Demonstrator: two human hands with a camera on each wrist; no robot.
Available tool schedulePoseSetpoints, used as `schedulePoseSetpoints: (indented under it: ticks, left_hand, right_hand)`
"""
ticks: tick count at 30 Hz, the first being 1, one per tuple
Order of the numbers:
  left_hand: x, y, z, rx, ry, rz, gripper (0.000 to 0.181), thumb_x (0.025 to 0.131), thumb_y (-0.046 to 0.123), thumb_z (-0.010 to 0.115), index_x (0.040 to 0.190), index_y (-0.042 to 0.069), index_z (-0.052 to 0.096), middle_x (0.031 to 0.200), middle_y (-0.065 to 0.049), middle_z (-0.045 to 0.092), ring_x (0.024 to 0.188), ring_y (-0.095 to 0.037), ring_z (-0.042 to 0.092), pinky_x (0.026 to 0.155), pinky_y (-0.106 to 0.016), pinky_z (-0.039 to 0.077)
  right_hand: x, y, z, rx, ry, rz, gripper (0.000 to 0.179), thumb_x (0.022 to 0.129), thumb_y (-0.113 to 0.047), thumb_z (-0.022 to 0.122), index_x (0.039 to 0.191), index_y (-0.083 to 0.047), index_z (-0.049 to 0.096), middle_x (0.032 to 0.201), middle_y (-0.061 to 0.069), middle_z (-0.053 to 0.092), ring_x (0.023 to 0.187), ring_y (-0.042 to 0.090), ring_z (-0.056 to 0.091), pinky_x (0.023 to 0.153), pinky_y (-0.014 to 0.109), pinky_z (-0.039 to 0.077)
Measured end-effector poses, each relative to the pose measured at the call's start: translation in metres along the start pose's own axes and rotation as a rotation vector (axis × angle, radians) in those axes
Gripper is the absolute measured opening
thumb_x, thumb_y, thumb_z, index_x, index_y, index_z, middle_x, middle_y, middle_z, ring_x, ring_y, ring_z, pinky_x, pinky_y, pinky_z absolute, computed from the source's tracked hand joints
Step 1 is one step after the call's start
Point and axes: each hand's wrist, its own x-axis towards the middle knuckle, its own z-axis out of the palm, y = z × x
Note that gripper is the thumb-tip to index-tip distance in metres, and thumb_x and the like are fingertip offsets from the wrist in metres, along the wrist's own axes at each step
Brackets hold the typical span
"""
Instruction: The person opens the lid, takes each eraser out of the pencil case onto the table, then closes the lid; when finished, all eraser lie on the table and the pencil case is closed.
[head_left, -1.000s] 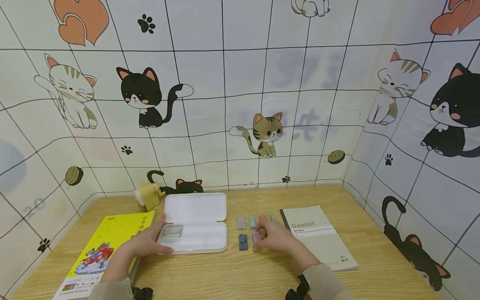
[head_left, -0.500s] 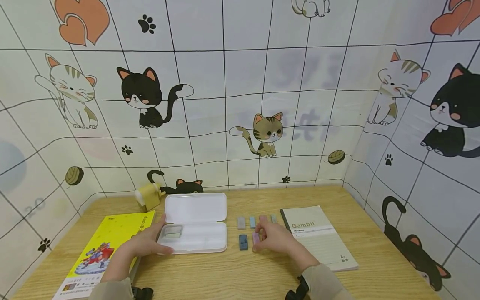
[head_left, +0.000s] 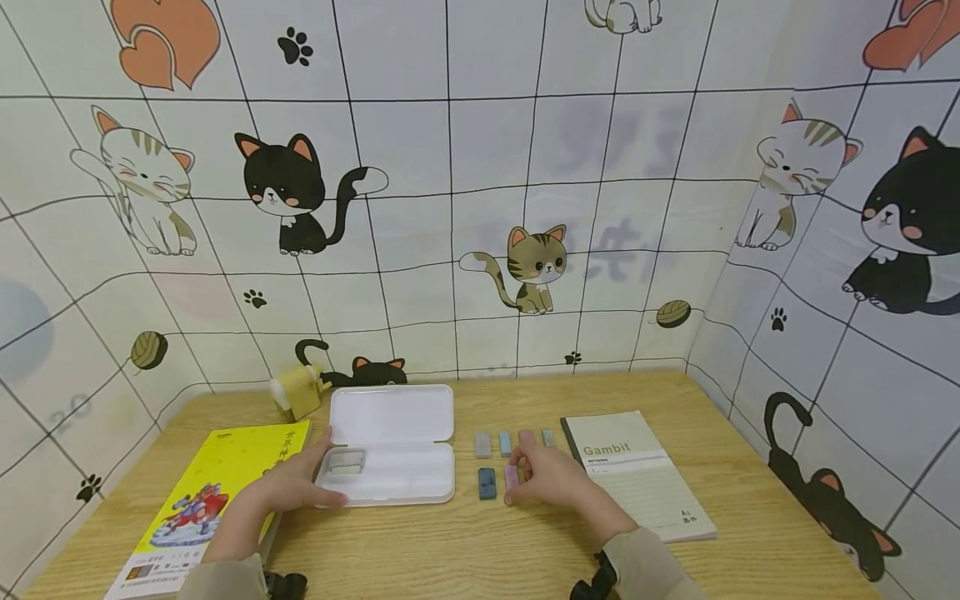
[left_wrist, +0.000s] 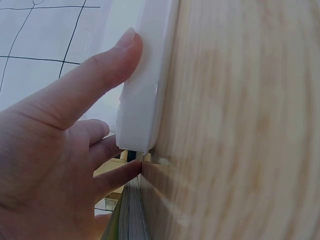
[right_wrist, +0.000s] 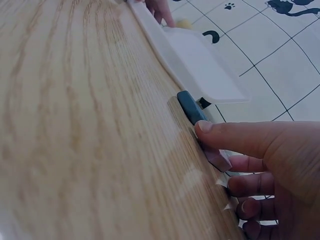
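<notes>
A white pencil case [head_left: 401, 479] lies with its lid [head_left: 392, 414] raised at the back. My left hand [head_left: 296, 482] holds its left end, thumb along the front wall and fingers round the far side; the left wrist view shows the thumb [left_wrist: 112, 65] on the white wall. Pale blocks [head_left: 346, 464] sit in its left part. My right hand [head_left: 551, 473] pinches a small purple eraser [right_wrist: 218, 160] at the tabletop. Around it are a dark blue eraser [head_left: 487, 484], a grey-white one [head_left: 482, 445], a light blue one [head_left: 505, 444], a pink one [head_left: 527, 437] and a grey-green one [head_left: 547, 437].
A yellow book [head_left: 217, 487] lies on the left, right beside my left forearm. A Gambit notebook [head_left: 637, 475] is to the right, partly under my right wrist in the head view. A small yellow object [head_left: 298, 392] stands at the back left, before a cat-print wall covering [head_left: 405, 208].
The right hand's fingertips have shifted very slightly, so the pink eraser behind them shows. The left hand and the case have stayed put.
</notes>
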Motion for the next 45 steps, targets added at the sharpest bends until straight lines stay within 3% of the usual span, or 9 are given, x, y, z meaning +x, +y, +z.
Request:
schedulePoseSetpoints:
  ticks: [5,13,21,26,30,37,45]
  left_hand:
    - [-0.002,0.002,-0.002,0.003,-0.001,-0.003,0.123,0.070,0.045,0.084,0.154,0.000,0.007,0.157,-0.026,0.011,0.141,-0.045,0.018,0.110,-0.063,0.015]
    - [-0.001,0.004,-0.001,0.001,-0.009,0.013,0.121,0.072,0.044,0.083,0.154,-0.001,0.006,0.157,-0.027,0.010,0.141,-0.046,0.016,0.110,-0.064,0.014]
    - [-0.004,-0.001,-0.002,-0.022,0.000,0.006,0.121,0.071,0.039,0.085,0.154,-0.002,0.007,0.157,-0.027,0.011,0.141,-0.045,0.016,0.111,-0.063,0.014]
    - [-0.004,0.000,-0.002,-0.016,0.009,0.013,0.120,0.071,0.039,0.085,0.153,-0.002,0.009,0.157,-0.026,0.011,0.142,-0.045,0.017,0.111,-0.062,0.014]
    - [-0.004,0.004,-0.001,-0.013,0.018,0.022,0.118,0.071,0.038,0.085,0.153,-0.003,0.011,0.157,-0.026,0.013,0.142,-0.044,0.018,0.111,-0.062,0.015]
    - [-0.004,0.005,-0.001,-0.011,0.032,0.020,0.117,0.071,0.040,0.084,0.153,-0.003,0.013,0.157,-0.025,0.016,0.141,-0.044,0.021,0.111,-0.062,0.016]
    - [-0.001,0.001,-0.002,0.015,0.012,0.073,0.118,0.073,0.043,0.082,0.152,-0.006,0.008,0.155,-0.029,0.016,0.140,-0.046,0.020,0.110,-0.063,0.017]
  right_hand:
    - [0.000,-0.002,-0.003,0.030,-0.013,-0.018,0.052,0.076,-0.037,0.082,0.111,-0.013,0.051,0.067,-0.006,0.050,0.054,0.007,0.040,0.048,0.025,0.033]
    - [0.008,-0.008,-0.016,0.130,-0.042,-0.001,0.034,0.090,-0.028,0.070,0.113,-0.005,0.059,0.065,-0.003,0.049,0.052,0.009,0.038,0.047,0.024,0.033]
    - [0.045,-0.034,-0.012,0.106,-0.090,-0.054,0.035,0.089,-0.028,0.071,0.118,-0.010,0.062,0.076,-0.002,0.057,0.059,0.013,0.055,0.057,0.031,0.044]
    - [0.071,-0.057,-0.002,0.127,-0.147,-0.087,0.037,0.088,-0.025,0.072,0.122,-0.015,0.062,0.081,-0.004,0.060,0.065,0.012,0.057,0.062,0.030,0.048]
    - [0.095,-0.076,0.005,0.100,-0.210,-0.133,0.036,0.087,-0.022,0.074,0.121,-0.017,0.064,0.081,-0.005,0.061,0.069,0.012,0.056,0.061,0.028,0.047]
    - [0.130,-0.103,0.023,0.101,-0.358,-0.180,0.037,0.089,-0.015,0.072,0.125,-0.020,0.065,0.085,-0.009,0.065,0.069,0.024,0.067,0.052,0.025,0.048]
    - [0.154,-0.115,0.050,0.072,-0.397,-0.181,0.039,0.089,-0.014,0.071,0.125,-0.025,0.064,0.078,-0.005,0.067,0.056,0.018,0.062,0.042,0.024,0.042]
